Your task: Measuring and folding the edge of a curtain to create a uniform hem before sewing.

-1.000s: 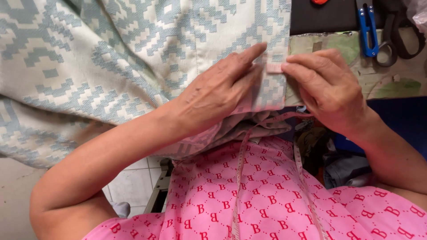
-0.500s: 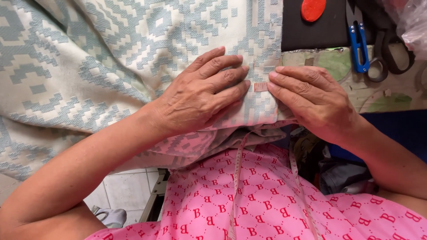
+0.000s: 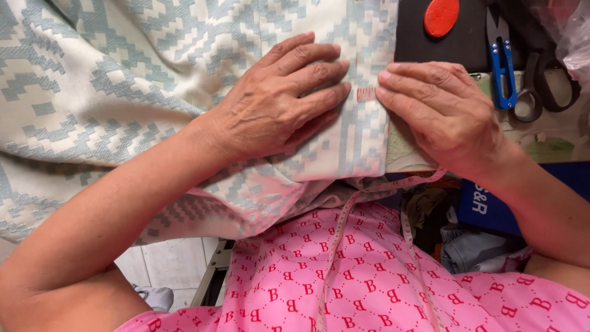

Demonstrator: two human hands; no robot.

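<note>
Pressing flat, the open left hand (image 3: 276,101) pins the patterned cloth (image 3: 123,80); at its 3 o'clock lies the small pink tag (image 3: 366,93), fingertip-held by the open right hand (image 3: 439,114). Any fabric slip would likely skew the tag.

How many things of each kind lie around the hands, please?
Patterned cloth: 1
Small pink tag between the hands: 1
Blue thread snips: 1
Black scissors: 1
Red oval chalk: 1
Measuring tape: 1
Total: 6
</note>
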